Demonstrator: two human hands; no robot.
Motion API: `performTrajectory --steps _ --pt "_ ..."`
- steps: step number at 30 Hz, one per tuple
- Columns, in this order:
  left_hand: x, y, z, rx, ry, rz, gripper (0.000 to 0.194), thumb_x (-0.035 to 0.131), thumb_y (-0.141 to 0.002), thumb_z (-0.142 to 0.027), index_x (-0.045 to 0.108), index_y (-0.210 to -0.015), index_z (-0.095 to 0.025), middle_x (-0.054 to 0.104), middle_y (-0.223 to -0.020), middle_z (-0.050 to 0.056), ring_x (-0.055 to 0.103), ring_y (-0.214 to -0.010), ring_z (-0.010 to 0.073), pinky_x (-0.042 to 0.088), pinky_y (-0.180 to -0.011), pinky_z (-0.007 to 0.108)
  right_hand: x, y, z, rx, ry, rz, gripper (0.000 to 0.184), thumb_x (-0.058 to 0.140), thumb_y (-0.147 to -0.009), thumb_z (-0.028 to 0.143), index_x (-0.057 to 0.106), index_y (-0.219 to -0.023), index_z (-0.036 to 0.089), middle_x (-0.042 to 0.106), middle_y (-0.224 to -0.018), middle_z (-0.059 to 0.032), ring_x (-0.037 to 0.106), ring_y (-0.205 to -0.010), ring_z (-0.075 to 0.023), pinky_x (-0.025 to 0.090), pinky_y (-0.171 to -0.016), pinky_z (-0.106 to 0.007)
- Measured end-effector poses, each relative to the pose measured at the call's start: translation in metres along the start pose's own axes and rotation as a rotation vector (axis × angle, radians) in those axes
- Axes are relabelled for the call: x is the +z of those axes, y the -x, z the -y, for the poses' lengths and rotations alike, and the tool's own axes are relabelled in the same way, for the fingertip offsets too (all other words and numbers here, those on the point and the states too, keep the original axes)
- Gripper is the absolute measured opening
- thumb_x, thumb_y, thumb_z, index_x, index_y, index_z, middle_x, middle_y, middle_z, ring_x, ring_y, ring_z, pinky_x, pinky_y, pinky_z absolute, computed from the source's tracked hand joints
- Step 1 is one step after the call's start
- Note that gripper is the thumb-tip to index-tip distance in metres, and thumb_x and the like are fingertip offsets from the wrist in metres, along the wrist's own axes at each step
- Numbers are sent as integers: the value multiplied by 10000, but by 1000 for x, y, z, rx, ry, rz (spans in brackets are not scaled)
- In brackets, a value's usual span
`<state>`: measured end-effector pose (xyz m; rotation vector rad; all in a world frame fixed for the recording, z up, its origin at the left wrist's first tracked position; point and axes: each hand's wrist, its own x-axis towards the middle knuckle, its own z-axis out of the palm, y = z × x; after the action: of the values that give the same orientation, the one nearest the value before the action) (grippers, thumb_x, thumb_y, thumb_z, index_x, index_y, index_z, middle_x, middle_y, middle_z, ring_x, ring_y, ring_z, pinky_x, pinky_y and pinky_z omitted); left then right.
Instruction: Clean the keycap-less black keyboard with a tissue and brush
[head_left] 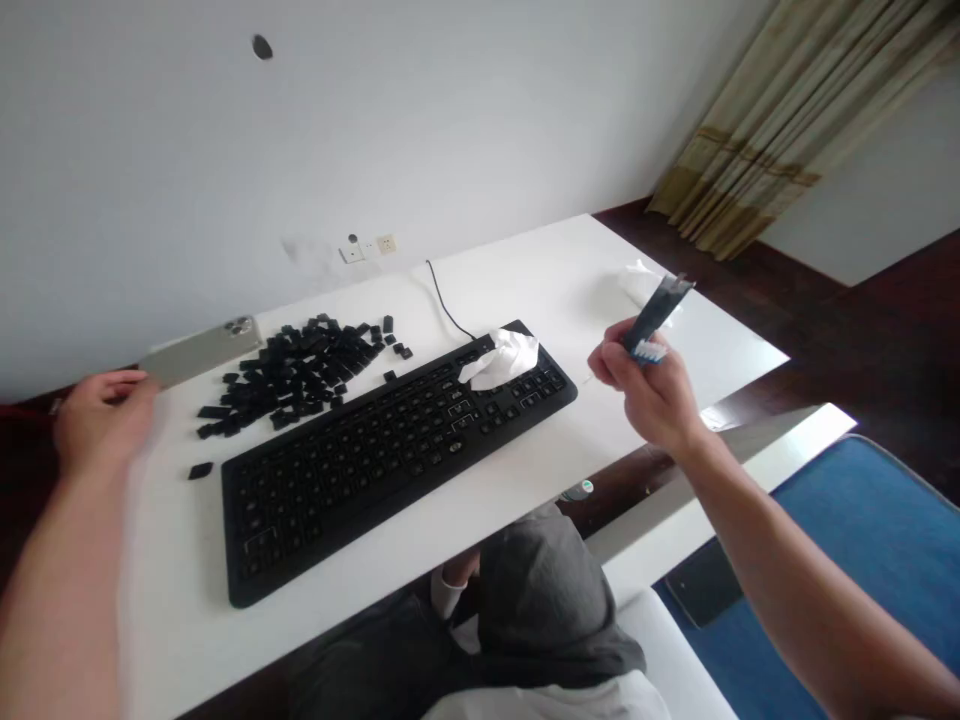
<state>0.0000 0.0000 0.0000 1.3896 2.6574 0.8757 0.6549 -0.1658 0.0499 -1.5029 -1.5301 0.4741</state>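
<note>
White desk [172,560] bears keycaps [300,370] beside a keyboard [360,480].

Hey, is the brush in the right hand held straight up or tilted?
Tilted: the dark brush leans up and to the right, with its white bristles at the lower end, against the right hand.

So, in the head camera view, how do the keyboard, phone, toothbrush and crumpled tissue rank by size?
1. Black keyboard
2. Phone
3. The toothbrush and crumpled tissue look alike; the toothbrush is held nearer the camera, so I can't rank them.
</note>
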Motion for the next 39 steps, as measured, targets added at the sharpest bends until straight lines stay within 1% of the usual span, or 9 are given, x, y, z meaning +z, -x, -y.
performTrajectory --steps 5,8,10,14,19,25,30,34,39 --pt "2 -4 4 5 -2 -2 476 733 -769 -417 806 -1215 -265 756 -1032 -6 609 -800 183 518 -804 310 -24 -36 -9 68 617 63 198 660 -959 423 722 -992 238 623 -664 -35 543 -610 -234 381 -643 -373" --pt "-1 0 0 4 5 12 449 736 -784 -406 809 -1205 -269 756 -1053 -14 605 -804 175 506 -802 298 -22 -49 -31 76 753 118 220 664 -945 403 780 -983 220 714 -771 -80 616 -681 -260 409 -654 -381" --pt "-4 4 -4 5 15 19 438 727 -801 -399 806 -1208 -258 756 -1063 -7 616 -823 179 499 -802 296 -18 -49 -43 68 767 118 338 679 -946 461 802 -1116 196 778 -1028 -147 693 -823 -304 474 -711 -405" --pt "-7 9 -9 27 34 38 454 714 -823 -378 791 -1242 -221 756 -1068 15 635 -876 190 496 -817 293 -16 -36 -46 32 717 -12 585 599 -1010 543 701 -1426 145 683 -1395 -244 730 -1043 -380 558 -876 -495" --pt "-11 14 -14 34 41 60 443 713 -846 -355 777 -1255 -198 757 -1084 30 631 -888 193 513 -864 304 -5 -20 -39 -136 600 91 505 383 -1093 349 750 -1341 105 738 -1285 -229 719 -1117 -380 565 -997 -525" --pt "-13 19 -18 26 41 81 422 706 -886 -349 770 -1270 -188 756 -1119 48 628 -897 192 501 -864 306 12 -23 -29 -251 659 84 445 473 -1078 373 799 -1255 128 751 -1263 -232 690 -1161 -399 518 -1077 -603" --pt "-11 19 -15 67 58 101 436 695 -922 -363 751 -1307 -167 757 -1159 60 617 -914 177 456 -839 311 39 -31 5 -229 405 210 352 598 -1037 445 819 -1198 223 780 -1221 -132 742 -906 -282 594 -858 -453" --pt "-12 20 -16 71 61 111 424 691 -934 -363 749 -1299 -158 754 -1163 64 602 -907 170 443 -839 308 67 -41 14 -299 524 224 243 614 -975 300 831 -1015 199 810 -1002 -123 726 -939 -319 560 -858 -441" --pt "-12 20 -16 92 72 108 426 683 -937 -379 743 -1292 -151 748 -1167 73 601 -914 182 438 -838 330 100 -44 35 -244 608 157 307 555 -960 148 829 -1086 207 809 -980 -107 727 -839 -274 554 -790 -391"
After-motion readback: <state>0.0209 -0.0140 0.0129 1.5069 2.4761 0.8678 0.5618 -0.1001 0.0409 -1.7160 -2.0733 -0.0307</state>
